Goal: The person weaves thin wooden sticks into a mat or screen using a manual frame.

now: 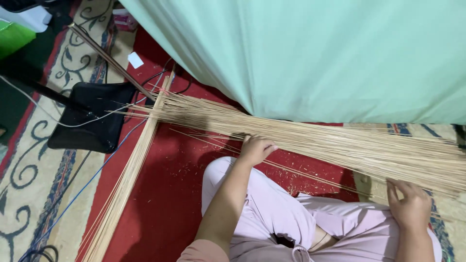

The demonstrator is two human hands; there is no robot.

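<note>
A wide sheaf of thin pale sticks lies across the red carpet, in front of the seated person's knees. The left hand rests on the sheaf with fingers curled, gripping nothing. The right hand sits at the sheaf's lower edge, fingers loosely spread. A second stick bundle lies angled at left, beside a black dustpan.

sticks: spread on the rug just ahead of your knees | your left hand: on their near edge | your right hand: right of that | second bundle: left | dustpan: farther left | cloth: behind
</note>
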